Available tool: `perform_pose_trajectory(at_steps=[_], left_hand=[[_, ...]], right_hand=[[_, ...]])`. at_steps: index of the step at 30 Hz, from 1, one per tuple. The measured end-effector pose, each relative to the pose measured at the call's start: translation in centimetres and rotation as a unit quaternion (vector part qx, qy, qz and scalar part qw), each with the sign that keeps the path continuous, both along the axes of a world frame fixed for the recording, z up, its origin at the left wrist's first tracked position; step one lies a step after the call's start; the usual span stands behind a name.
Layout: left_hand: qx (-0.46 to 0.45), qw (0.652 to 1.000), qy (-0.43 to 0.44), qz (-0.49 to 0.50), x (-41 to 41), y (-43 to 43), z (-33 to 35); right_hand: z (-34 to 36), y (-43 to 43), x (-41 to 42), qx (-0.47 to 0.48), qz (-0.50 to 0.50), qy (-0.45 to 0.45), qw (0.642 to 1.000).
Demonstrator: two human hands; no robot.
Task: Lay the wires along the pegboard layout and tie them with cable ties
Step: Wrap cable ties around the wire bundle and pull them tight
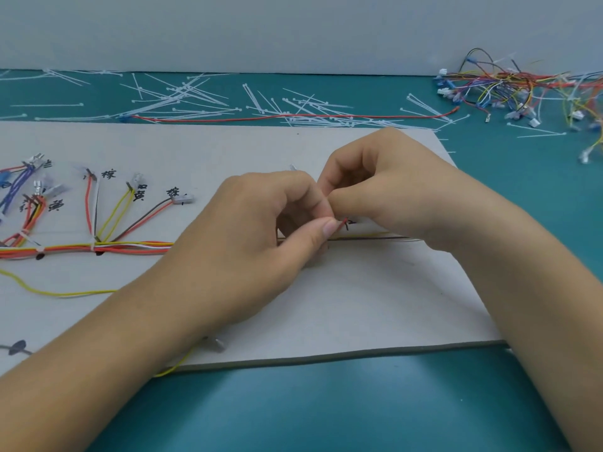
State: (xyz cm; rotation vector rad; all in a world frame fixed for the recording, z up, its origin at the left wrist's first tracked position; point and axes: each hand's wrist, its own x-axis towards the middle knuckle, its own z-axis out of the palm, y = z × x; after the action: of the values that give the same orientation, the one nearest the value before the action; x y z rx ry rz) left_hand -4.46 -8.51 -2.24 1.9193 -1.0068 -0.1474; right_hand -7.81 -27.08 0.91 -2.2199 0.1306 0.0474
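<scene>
Our left hand (261, 230) and right hand (385, 190) meet over the right half of the board (359, 305), both with fingers curled in. The left thumb and forefinger pinch a short red-and-dark wire end (343, 223). The right fingertips close on the same spot from the other side, though the knuckles hide exactly what they grip. The bundle (130, 247) runs along the board from the left edge, cinched by ties (92, 246). It passes under our left hand and comes out thinner beneath the right wrist.

We judge the step in hand to be setting this branch end at its place on the layout. To do it well, we should keep the pinch close to the tip so the thin wire bends where we want and does not kink. The trunk should stay flat on the board under our left palm while the branch is turned off it. We should avoid pulling so hard that the tied section drags to the right. Only once the end sits true should one hand let go for a spare tie (303, 109) from the table (293, 402) behind the board. The loose yellow wire (65, 292) near the front-left lies outside the bundle and will need routing too
</scene>
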Motion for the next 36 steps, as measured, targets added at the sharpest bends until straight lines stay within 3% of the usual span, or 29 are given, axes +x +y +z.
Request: perform_pose_trajectory(at_steps=[10,26,36], left_hand=[[-0.083,0.978,0.185,0.046,0.5,0.3,0.2],[-0.063,0.961,0.265,0.053,0.3,0.5,0.8],[-0.096,0.941,0.312,0.091,0.0,-0.3,0.4]], right_hand=[[0.0,-0.5,0.2,0.006,0.01,0.004,1.0],[0.1,-1.4,0.2,0.017,0.025,0.006,1.0],[0.5,-1.8,-0.1,0.013,0.08,0.003,0.997]])
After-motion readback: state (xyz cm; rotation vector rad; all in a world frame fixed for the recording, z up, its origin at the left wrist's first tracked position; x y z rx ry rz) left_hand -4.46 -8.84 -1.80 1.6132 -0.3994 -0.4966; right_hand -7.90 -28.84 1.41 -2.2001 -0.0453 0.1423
